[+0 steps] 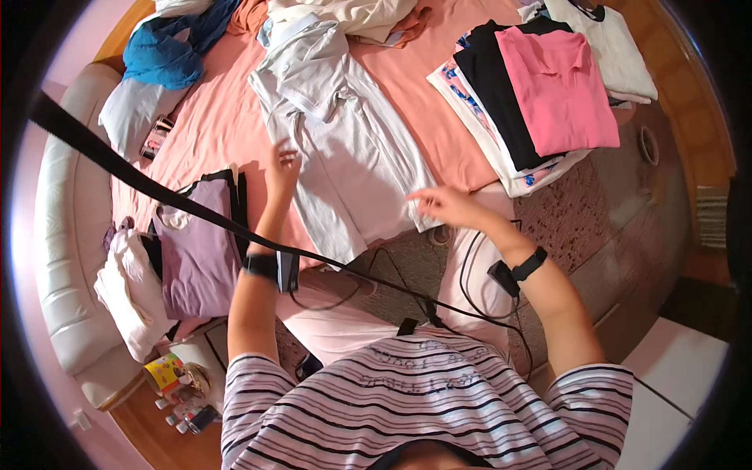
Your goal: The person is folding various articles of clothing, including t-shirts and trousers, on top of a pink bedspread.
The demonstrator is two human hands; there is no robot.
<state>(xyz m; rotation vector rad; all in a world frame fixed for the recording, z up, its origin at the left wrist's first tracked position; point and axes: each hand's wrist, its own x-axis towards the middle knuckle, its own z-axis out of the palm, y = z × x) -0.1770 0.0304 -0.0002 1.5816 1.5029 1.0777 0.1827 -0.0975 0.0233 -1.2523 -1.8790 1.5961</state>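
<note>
A pale grey garment [329, 153] lies spread on the pink bedsheet [217, 126], its long lower part towards me and its far end bunched and folded over. Whether it is trousers or a top, I cannot tell. My left hand [283, 167] is beside its left edge, fingers loosely bent and apart, holding nothing. Over the lower right corner of the cloth is my right hand [445, 207], slightly blurred, with its fingers spread and nothing in them. Contact between that hand and the fabric is unclear.
Folded clothes, a pink shirt [564, 94] on top, are stacked at right. Another stack with a purple top [197, 252] stands at left. Loose blue cloth [161, 56] lies far left. A black strap [194, 208] crosses the view. Small bottles [187, 411] stand lower left.
</note>
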